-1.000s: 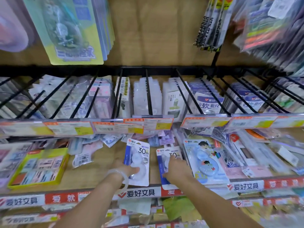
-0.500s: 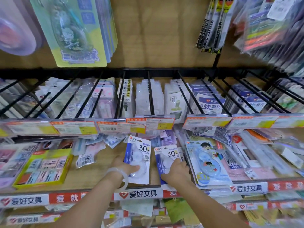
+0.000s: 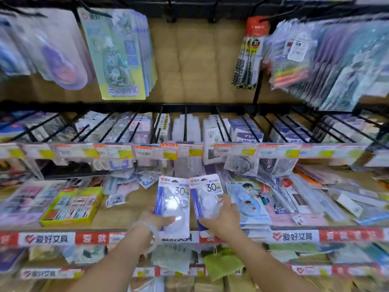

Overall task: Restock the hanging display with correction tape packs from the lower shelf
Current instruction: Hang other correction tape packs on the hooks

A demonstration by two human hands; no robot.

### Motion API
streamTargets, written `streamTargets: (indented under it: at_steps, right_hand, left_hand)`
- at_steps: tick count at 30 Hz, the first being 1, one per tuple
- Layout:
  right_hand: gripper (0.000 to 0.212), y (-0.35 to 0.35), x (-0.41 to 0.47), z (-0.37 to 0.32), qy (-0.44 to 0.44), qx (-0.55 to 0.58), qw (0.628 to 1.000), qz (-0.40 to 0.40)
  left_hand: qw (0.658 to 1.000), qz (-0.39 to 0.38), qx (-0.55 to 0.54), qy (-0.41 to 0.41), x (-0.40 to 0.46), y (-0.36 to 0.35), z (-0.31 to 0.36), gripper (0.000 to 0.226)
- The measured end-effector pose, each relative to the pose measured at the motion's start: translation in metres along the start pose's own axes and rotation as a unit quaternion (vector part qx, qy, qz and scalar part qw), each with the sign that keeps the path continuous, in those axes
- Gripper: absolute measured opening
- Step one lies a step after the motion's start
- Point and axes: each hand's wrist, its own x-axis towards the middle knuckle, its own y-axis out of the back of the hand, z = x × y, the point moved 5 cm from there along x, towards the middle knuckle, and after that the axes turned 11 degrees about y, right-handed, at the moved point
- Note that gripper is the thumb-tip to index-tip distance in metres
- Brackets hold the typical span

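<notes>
My left hand (image 3: 156, 218) grips a white and blue correction tape pack (image 3: 174, 204) marked 30m by its lower left edge. My right hand (image 3: 223, 219) holds a second matching pack (image 3: 207, 197) by its lower right side. Both packs stand nearly upright, side by side, lifted just above the wooden lower shelf (image 3: 134, 205). Above them runs a row of black hanging pegs (image 3: 185, 125) with price tags (image 3: 154, 152) at their tips. An empty stretch of wooden backboard (image 3: 195, 60) lies between hanging goods in the top row.
A yellow tray of small items (image 3: 71, 205) sits left on the shelf. A cartoon-printed tape pack (image 3: 248, 199) lies right of my right hand among loose packets. Green card packs (image 3: 117, 53) hang top left, utility knife packs (image 3: 250, 51) top right. A red and white shelf label strip (image 3: 48, 238) lines the front edge.
Both hands have lifted their packs off the shelf and drawn them together. My view has tilted up, showing more of the top hanging row.
</notes>
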Motion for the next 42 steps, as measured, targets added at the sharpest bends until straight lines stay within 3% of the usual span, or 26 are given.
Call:
streamTargets:
  at_steps: [3, 8, 12, 15, 18, 24, 30, 35, 42]
  right_hand:
    - [0.112, 0.015, -0.027, 0.002, 0.013, 0.006, 1.0, 0.0]
    - [0.093, 0.041, -0.066, -0.003, 0.054, 0.007, 0.998, 0.023]
    - [0.092, 0.067, -0.089, -0.017, 0.107, 0.013, 0.992, 0.058]
    - [0.086, 0.088, -0.096, -0.031, 0.138, 0.036, 0.985, 0.1]
    - [0.084, 0.109, -0.093, -0.046, 0.175, 0.041, 0.974, 0.136]
    - [0.086, 0.146, -0.092, -0.089, 0.249, 0.074, 0.951, 0.167]
    - [0.105, 0.173, -0.089, -0.133, 0.269, 0.05, 0.948, 0.164]
    - [0.081, 0.179, -0.069, -0.157, 0.285, 0.087, 0.942, 0.151]
    - [0.084, 0.179, -0.031, -0.21, 0.31, 0.079, 0.935, 0.155]
  left_hand:
    - [0.999, 0.007, -0.019, -0.029, -0.032, -0.003, -0.012, 0.034]
    - [0.994, -0.005, -0.076, -0.082, -0.085, -0.006, -0.021, 0.045]
    - [0.987, -0.001, -0.107, -0.122, -0.124, -0.002, -0.02, 0.035]
    - [0.977, 0.002, -0.14, -0.162, -0.148, 0.003, -0.009, 0.044]
    - [0.965, 0.01, -0.154, -0.212, -0.173, 0.011, 0.012, 0.034]
    - [0.94, 0.008, -0.186, -0.286, -0.211, 0.026, 0.061, 0.04]
    - [0.924, 0.017, -0.204, -0.322, -0.22, 0.046, 0.101, 0.045]
    - [0.917, 0.042, -0.218, -0.332, -0.211, 0.067, 0.124, 0.045]
    - [0.91, 0.072, -0.231, -0.336, -0.18, 0.101, 0.152, 0.043]
